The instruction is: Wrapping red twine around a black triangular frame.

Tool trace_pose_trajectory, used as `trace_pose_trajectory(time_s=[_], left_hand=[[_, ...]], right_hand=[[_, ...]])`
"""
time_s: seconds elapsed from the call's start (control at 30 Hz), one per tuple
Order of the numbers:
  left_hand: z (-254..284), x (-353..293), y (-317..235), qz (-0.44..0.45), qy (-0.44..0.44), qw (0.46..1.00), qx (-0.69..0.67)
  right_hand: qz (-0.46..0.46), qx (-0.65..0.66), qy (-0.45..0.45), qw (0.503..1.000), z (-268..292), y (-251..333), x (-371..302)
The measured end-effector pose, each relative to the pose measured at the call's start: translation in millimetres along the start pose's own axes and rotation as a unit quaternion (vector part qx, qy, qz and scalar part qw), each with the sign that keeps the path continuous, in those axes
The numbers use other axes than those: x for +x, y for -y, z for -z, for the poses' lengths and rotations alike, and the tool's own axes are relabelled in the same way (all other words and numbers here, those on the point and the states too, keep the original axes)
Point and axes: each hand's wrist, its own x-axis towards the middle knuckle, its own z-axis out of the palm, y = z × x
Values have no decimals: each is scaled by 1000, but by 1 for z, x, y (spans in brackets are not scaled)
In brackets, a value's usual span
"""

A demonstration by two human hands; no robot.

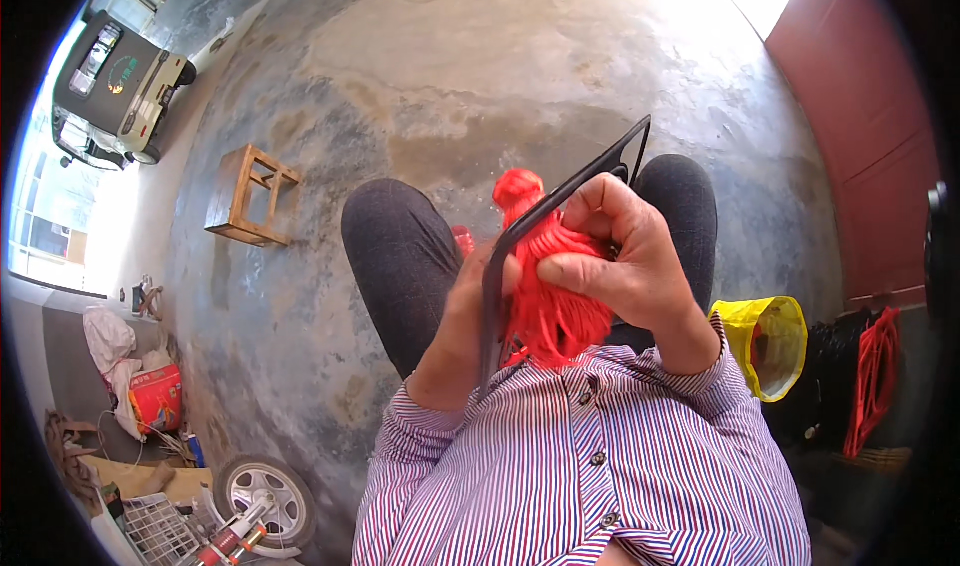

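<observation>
Between my knees, at chest height, is a bundle of glossy red cord strands [565,311] with a rounded, gathered head at its far end and loose loops toward my shirt. My right hand [640,256] is closed on the right side of the bundle, thumb and fingers bent into the strands. On the left side my left hand [470,301] grips it, its fingers mostly hidden. A slim black bar or strap [560,196] slants across the view, covering part of the left hand and bundle. Whether either hand touches it, I cannot tell.
A yellow bag or bucket [729,331] stands at my right, with red cord [874,381] hanging over something black beyond it. Far left are a wooden stool [236,201] and a parked three-wheeler [115,91]. A small wheel [262,496] lies lower left. A red door [860,116] is at right.
</observation>
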Motion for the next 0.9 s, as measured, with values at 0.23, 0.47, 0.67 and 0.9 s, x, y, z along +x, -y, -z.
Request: trace_pose_trajectory(time_s=[0.23,0.47,0.67,0.9], left_hand=[[-15,-1,-16,11,-27,999,-35],[6,-4,0,112,0,969,-218],[-14,-7,-4,68,9,977,-203],[-33,2,-12,106,37,968,-225]], right_hand=[[-34,313,-23,949,10,-40,-11],[-169,577,88,794,-1,-75,-2],[-176,627,100,752,-7,-75,14],[-147,653,-29,743,-11,-67,27]])
